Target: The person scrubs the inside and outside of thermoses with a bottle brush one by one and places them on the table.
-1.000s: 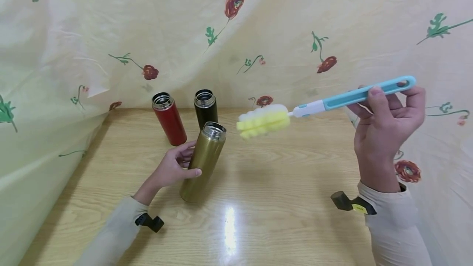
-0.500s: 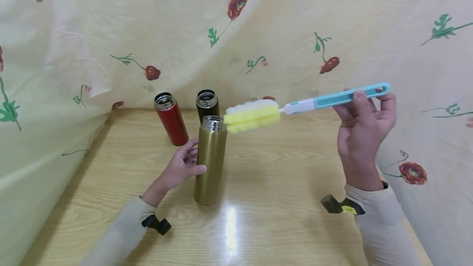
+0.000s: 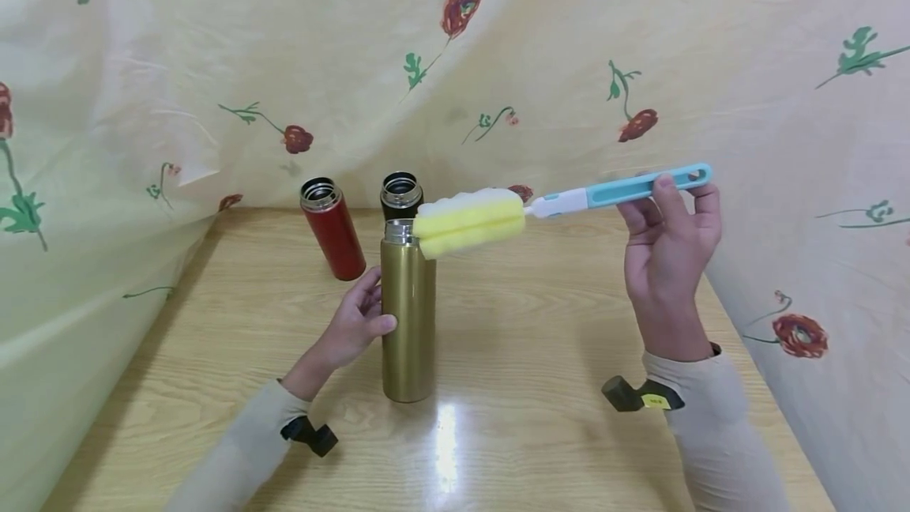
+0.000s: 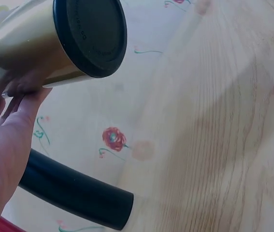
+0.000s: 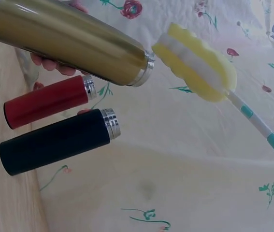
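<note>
My left hand [image 3: 355,326] grips a gold vacuum flask [image 3: 408,322], raised off the table and close to upright, its steel mouth uncovered. The flask's black base [image 4: 93,36] shows in the left wrist view. With thumb and fingers my right hand [image 3: 671,247] pinches the turquoise handle of a bottle brush [image 3: 611,194], held almost level. The brush's yellow and white sponge head [image 5: 194,63] is right by the flask's mouth, outside it; in the head view it covers part of the rim. Whether they touch I cannot tell.
Behind the gold flask stand a red flask [image 3: 334,235] and a black flask [image 5: 59,147], both without lids. They are on a wooden table [image 3: 540,354] with a flower-patterned cloth [image 3: 341,62] hanging at its back and sides.
The gold flask has gone from leaning right to nearly upright and shifted a little right. My right hand has brought the bottle brush leftward, its sponge head now beside the flask's mouth.
</note>
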Available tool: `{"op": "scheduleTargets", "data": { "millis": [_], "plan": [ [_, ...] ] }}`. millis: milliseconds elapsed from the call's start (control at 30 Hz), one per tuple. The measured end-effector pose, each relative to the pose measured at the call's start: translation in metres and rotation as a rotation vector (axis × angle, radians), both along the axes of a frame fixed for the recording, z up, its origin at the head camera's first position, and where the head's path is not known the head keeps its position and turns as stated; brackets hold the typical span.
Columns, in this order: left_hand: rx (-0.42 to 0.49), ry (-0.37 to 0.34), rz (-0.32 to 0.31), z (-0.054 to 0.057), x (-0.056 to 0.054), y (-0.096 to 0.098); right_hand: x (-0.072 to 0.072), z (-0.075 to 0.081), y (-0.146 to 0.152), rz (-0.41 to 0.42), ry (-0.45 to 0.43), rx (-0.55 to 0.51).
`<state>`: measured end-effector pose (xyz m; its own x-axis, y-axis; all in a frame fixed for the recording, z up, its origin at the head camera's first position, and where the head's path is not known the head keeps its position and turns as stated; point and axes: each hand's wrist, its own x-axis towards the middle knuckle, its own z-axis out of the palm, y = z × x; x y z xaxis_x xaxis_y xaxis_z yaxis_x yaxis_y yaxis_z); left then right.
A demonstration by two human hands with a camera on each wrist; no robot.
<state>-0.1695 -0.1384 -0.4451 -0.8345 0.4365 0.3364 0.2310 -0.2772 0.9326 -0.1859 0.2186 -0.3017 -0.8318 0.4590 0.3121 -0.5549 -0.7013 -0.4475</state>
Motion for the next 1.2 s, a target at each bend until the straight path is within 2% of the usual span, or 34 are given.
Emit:
{"op": "scheduleTargets", "data": {
  "millis": [333,633,833,967,1200],
  "plan": [
    [0.064,-0.017,-0.002,-0.001,0.005,0.007,-0.001,-0.008,-0.013,0.028,-0.012,0.007],
    [0.127,0.011,0.003,-0.003,0.005,0.01,-0.005,-0.019,-0.021,0.04,-0.059,0.0],
    [0.168,0.026,-0.031,-0.005,0.004,0.011,-0.006,-0.025,-0.023,0.032,-0.086,0.008],
    [0.167,0.036,-0.038,-0.003,0.005,0.012,-0.007,-0.029,-0.024,0.035,-0.104,0.013],
    [0.108,0.047,-0.003,-0.005,0.004,0.012,-0.007,-0.036,-0.023,0.05,-0.138,0.037]
  ]
}}
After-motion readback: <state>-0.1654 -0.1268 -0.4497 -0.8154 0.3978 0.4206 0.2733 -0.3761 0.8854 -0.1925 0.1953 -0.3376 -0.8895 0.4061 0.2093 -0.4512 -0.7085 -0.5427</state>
